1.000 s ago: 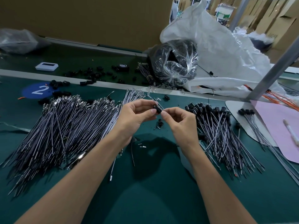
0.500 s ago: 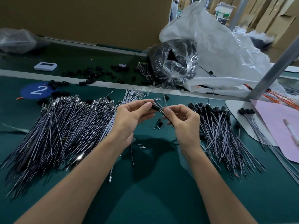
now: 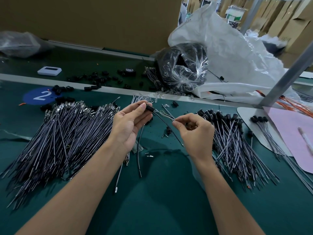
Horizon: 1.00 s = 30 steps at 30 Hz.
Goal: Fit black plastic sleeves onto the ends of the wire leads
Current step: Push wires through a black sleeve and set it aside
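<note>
Hands hover over a dark green bench mat (image 3: pixel 160 192), hemmed by two heaps: a wide fan of grey-black bare wire leads (image 3: pixel 59 133) on the left, a smaller heap of black-capped leads (image 3: pixel 233 138) on the right. Between them a stretch of mat runs under the forearms to the near edge.

The left hand (image 3: pixel 130 122) pinches a short black plastic sleeve (image 3: pixel 150 108) between thumb and forefinger, its other fingers loosely spread. The right hand (image 3: pixel 196 131) pinches thin pale strands (image 3: pixel 165 115) running from that sleeve, its other fingers curled, and a black wire lead (image 3: pixel 163 120) arcs below.

A grey metal strip (image 3: pixel 118 89) bounds the far side, with loose black sleeves (image 3: pixel 98 78) beyond it. A slanted metal post (image 3: pixel 288 77), a pink sheet (image 3: pixel 288 133) and a crumpled white plastic sack (image 3: pixel 228 53) crowd the right — a brown cardboard wall (image 3: pixel 84 19) stands behind.
</note>
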### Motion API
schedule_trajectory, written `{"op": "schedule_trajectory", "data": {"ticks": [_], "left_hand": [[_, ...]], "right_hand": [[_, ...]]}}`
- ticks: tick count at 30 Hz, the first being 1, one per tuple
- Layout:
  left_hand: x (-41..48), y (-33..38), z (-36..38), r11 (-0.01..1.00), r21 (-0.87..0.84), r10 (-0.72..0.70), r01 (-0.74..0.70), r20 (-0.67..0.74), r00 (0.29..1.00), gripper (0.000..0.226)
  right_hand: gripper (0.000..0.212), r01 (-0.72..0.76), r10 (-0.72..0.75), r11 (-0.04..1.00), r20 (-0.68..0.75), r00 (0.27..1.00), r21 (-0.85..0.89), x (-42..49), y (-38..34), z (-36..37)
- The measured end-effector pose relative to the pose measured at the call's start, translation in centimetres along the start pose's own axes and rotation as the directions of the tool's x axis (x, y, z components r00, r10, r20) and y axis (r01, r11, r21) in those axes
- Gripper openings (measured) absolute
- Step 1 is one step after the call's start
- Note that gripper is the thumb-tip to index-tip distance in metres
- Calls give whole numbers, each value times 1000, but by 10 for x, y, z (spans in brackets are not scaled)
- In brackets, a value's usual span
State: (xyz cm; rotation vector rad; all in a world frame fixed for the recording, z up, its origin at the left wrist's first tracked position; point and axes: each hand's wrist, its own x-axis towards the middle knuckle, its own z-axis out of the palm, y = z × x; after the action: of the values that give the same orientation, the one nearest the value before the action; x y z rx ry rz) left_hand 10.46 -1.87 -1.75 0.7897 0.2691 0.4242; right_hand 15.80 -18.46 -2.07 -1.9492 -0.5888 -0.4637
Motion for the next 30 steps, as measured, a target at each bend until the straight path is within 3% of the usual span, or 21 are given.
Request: {"op": "schedule_trajectory", "data": {"ticks": [20, 30], "left_hand": [[-5, -8, 8, 999, 41, 19, -22, 70, 997, 16], [-11, -15, 12, 975, 212, 30, -60, 143, 989, 10]], "right_hand": [[10, 66, -68, 996, -24, 997, -62, -5, 1, 9], [7, 84, -84, 996, 4, 996, -10, -5, -2, 10]]}}
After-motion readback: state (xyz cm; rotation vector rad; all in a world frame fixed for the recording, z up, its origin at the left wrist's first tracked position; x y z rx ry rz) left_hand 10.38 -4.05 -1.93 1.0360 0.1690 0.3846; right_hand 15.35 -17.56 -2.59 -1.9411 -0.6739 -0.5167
